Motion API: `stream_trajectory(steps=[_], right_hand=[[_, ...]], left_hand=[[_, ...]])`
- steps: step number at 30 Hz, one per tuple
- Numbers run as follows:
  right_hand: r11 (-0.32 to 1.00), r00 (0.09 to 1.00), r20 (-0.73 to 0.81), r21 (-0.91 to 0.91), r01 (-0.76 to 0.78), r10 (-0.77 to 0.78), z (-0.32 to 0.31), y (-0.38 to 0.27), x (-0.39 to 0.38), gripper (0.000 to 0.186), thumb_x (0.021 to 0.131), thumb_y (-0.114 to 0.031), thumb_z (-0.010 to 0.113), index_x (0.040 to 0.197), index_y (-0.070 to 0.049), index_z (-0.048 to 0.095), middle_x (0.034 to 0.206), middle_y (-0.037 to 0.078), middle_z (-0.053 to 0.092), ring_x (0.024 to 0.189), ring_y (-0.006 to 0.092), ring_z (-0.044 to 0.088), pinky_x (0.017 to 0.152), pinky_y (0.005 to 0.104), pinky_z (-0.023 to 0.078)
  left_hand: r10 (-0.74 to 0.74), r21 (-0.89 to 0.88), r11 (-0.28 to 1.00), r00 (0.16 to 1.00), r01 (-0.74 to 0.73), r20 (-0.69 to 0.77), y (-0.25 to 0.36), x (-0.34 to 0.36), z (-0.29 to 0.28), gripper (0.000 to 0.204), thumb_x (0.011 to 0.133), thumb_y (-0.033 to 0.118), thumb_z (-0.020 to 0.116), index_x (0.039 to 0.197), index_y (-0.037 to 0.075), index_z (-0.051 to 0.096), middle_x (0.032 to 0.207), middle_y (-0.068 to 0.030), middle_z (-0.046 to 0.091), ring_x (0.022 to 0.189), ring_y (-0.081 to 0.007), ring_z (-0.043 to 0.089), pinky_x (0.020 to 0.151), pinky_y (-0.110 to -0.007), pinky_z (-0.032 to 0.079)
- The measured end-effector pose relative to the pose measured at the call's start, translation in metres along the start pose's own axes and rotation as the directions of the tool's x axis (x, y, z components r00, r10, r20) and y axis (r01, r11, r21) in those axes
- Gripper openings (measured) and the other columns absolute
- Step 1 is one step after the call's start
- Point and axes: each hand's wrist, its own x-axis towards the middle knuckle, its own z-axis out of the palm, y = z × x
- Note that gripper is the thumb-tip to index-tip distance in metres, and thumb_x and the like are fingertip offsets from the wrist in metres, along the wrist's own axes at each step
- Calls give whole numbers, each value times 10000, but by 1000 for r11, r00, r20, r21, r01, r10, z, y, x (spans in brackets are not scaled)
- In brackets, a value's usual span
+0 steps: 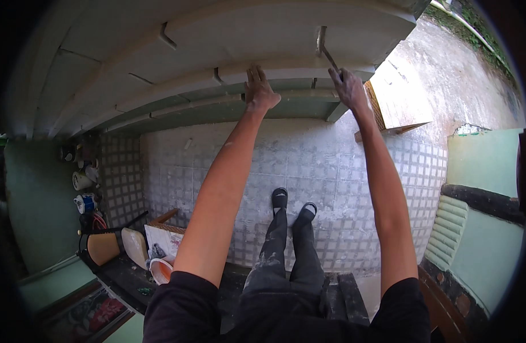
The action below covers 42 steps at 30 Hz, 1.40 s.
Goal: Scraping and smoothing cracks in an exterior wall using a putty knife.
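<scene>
A long pale structure (234, 34) with stepped ledges and narrow slots stretches across the top of the view. My left hand (259, 90) rests on the edge of one ledge (297, 73), fingers stretched out and holding nothing. Farther right, my right hand (350, 88) is closed around a thin, dark, stick-like tool (330, 59). Its far tip reaches a slot (320, 39) with a whitish rim in the pale surface. The exact kind of tool cannot be made out. Both hands look dusted with pale powder.
Below is a dusty tiled floor (228, 171), with my sandaled feet on it. A pale-topped wooden piece (397, 103) stands at right. Several buckets and cans (83, 180) line the left wall. Near my left arm are chairs (103, 247) and an orange-lined bucket (160, 271).
</scene>
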Motion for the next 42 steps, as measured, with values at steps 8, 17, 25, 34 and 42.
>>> stream_trajectory(steps=[8,17,25,34,42], right_hand=[[987,987,15,1,159,-159,-16,12,43,428,975,-392,502,910,18,608,719,266,627,733,449,638,669,506,479],[990,988,63,-12,139,-138,0,22,39,398,972,-368,517,873,10,592,705,270,621,715,460,631,630,516,474],[995,995,51,-46,88,-85,11,31,32,409,970,-373,516,860,13,595,730,273,626,715,470,625,649,527,482],[994,994,63,-64,92,-88,23,24,22,381,973,-356,504,867,2,575,768,288,623,746,488,610,645,554,475],[999,997,-68,-39,-24,21,37,19,9,345,974,-340,494,880,-12,548,748,288,623,739,491,611,642,577,478]], left_hand=[[37,9,999,980,-40,196,-16,15,-21,958,714,236,535,1512,-25,74,1601,-177,37,1482,-329,57,1178,-417,234],[38,-2,999,965,-38,261,-20,19,-25,1025,660,248,540,1509,-38,40,1597,-199,-6,1479,-345,45,1174,-432,251],[-15,60,998,945,-5,327,-12,18,-33,1003,694,238,544,1524,6,31,1609,-151,-19,1484,-322,35,1178,-398,240],[-34,74,997,937,9,347,-23,19,-29,1011,682,221,542,1529,22,28,1611,-143,-32,1486,-316,21,1176,-400,241],[-28,35,999,939,17,343,-15,18,-39,1004,671,201,523,1528,16,34,1611,-141,-32,1488,-309,13,1177,-387,239]])
